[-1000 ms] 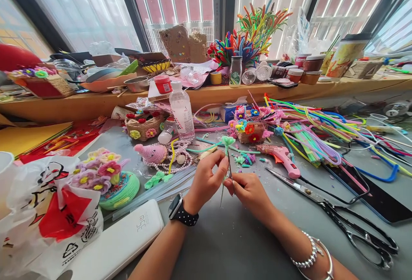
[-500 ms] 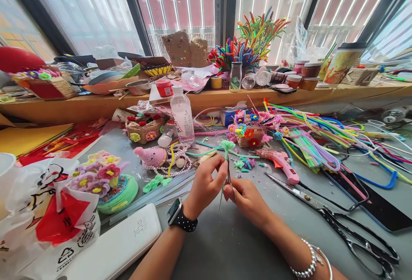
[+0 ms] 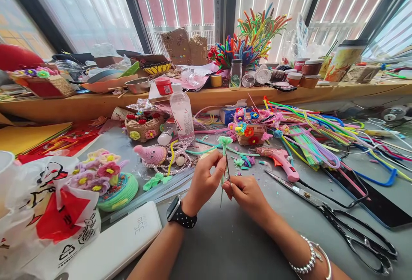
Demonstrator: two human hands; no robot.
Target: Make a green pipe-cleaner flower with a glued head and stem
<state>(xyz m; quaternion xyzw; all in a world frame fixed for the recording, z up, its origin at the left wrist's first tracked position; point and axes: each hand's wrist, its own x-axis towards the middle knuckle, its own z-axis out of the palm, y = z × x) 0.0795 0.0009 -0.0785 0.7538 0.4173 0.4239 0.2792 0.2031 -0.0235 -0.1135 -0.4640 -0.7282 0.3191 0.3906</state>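
Observation:
Pinched in the fingers of my left hand (image 3: pixel 206 179) is a mint-green pipe-cleaner flower (image 3: pixel 225 141), head up, its stem running down past my fingers. My right hand (image 3: pixel 247 190) is closed on a small pair of scissors (image 3: pixel 228 165), whose narrow metal blades point upward alongside the stem. Whether the blades touch the stem, I cannot tell. Just behind my hands lie green and purple pipe-cleaner scraps (image 3: pixel 238 162). Right of them rests a pink glue gun (image 3: pixel 280 162).
Large black-handled shears (image 3: pixel 325 211) and a dark phone (image 3: pixel 376 202) lie at the right, before a pile of pipe cleaners (image 3: pixel 317 142). A bottle (image 3: pixel 182 117) stands behind my hands. A white power bank (image 3: pixel 128 237) and plastic bag (image 3: pixel 28 211) occupy the left.
The flower and my left hand have risen very slightly. My right hand has shifted a little up and left with the scissors. Everything else stays in place.

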